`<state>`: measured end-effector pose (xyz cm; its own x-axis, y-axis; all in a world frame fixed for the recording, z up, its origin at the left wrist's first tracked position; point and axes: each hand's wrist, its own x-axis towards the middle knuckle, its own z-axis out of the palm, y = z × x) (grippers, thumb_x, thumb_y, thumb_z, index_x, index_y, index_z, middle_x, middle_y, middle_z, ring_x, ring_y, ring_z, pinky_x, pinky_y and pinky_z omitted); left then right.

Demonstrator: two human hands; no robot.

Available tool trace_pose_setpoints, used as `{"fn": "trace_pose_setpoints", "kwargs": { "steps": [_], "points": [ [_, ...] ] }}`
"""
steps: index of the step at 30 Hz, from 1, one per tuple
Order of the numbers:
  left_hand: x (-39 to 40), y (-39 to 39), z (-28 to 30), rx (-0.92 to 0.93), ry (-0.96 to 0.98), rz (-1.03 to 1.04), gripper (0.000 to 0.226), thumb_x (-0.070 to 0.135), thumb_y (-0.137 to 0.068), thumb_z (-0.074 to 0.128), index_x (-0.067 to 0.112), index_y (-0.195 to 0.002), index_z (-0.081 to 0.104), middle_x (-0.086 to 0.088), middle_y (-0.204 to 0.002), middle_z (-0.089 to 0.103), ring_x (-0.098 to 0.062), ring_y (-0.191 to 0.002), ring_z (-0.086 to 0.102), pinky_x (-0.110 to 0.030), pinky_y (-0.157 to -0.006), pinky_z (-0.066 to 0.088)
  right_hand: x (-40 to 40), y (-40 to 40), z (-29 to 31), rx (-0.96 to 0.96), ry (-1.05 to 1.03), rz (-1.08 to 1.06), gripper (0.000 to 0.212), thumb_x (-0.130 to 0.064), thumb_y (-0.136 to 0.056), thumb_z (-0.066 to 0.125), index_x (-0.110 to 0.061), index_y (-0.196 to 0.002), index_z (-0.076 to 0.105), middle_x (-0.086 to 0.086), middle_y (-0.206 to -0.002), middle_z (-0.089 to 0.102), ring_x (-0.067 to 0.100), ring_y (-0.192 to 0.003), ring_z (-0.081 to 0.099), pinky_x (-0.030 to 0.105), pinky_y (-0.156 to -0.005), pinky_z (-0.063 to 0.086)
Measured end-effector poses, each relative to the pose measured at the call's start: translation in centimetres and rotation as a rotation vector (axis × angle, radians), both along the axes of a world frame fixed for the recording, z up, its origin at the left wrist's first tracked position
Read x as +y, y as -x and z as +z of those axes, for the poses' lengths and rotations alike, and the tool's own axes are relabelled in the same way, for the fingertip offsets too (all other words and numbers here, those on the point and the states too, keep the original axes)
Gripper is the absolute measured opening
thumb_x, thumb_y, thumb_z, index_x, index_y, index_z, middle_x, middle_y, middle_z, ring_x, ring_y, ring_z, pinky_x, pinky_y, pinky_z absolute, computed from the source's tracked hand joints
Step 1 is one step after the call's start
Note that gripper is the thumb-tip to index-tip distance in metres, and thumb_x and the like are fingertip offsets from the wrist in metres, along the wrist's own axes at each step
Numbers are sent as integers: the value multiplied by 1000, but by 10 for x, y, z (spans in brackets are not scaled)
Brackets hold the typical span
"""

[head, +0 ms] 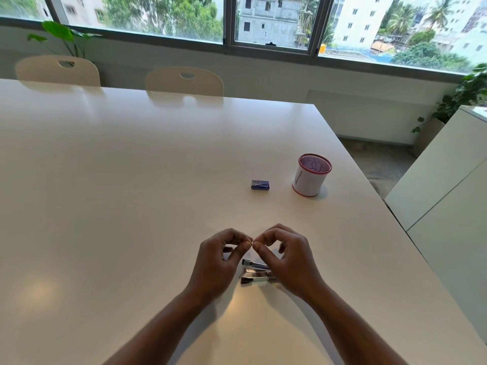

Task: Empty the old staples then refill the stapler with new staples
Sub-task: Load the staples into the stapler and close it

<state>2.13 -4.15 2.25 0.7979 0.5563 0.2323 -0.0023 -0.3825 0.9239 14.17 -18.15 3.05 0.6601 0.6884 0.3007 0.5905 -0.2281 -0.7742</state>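
Observation:
A small metal stapler [255,272] lies open on the white table [131,193], partly hidden under my right hand. My left hand [220,262] and my right hand [286,259] hover just above it, fingertips pinched together on a tiny pale bit, probably staples [253,242], held between both hands. A small blue staple box [260,184] rests farther back on the table, apart from both hands.
A red-rimmed mesh cup [311,175] wrapped in white paper stands right of the blue box. Two cream chairs [184,81] sit at the far table edge. The table's right edge runs diagonally beside a white cabinet [448,201].

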Motion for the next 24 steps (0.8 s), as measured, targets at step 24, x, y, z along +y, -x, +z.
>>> {"fn": "trace_pose_setpoints", "kwargs": {
  "steps": [24],
  "points": [
    [56,-40,-25,570,-712,10,80,67,-92,10,29,-163,16,12,-172,9,-9,-159,1,-35,-130,2,19,-118,43,-106,-56,-325,17,-17,-92,75,-28,-81,69,-15,-76,70,-3,-72,65,15,-71,47]
  ]
}}
